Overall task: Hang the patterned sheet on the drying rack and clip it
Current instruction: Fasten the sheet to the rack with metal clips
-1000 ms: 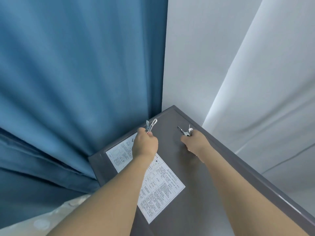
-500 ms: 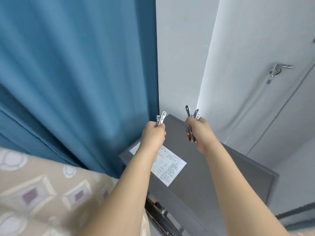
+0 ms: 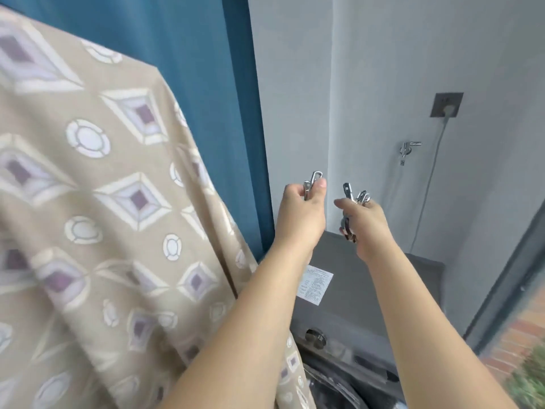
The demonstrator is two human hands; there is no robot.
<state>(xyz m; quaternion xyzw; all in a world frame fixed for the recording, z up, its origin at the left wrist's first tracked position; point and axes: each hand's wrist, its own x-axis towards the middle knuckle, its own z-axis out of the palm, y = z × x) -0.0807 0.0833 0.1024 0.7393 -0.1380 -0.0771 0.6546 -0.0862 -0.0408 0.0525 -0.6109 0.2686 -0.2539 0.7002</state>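
left hand [image 3: 300, 214]: grip closed on one metal clip [image 3: 313, 182], raised | right hand [image 3: 364, 221]: grip closed on a bunch of metal clips [image 3: 355, 199], just beside the left | patterned sheet [image 3: 97, 219]: draped, hanging left of both hands, apart from them | grey washer [image 3: 371, 293]: below the hands

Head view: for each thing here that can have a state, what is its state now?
Patterned sheet: hung up, draped, no clip on it.
Left hand: closed on one metal clip.
Right hand: closed on a bunch of clips.
Wall socket: plug inserted.
Washing machine: top closed.
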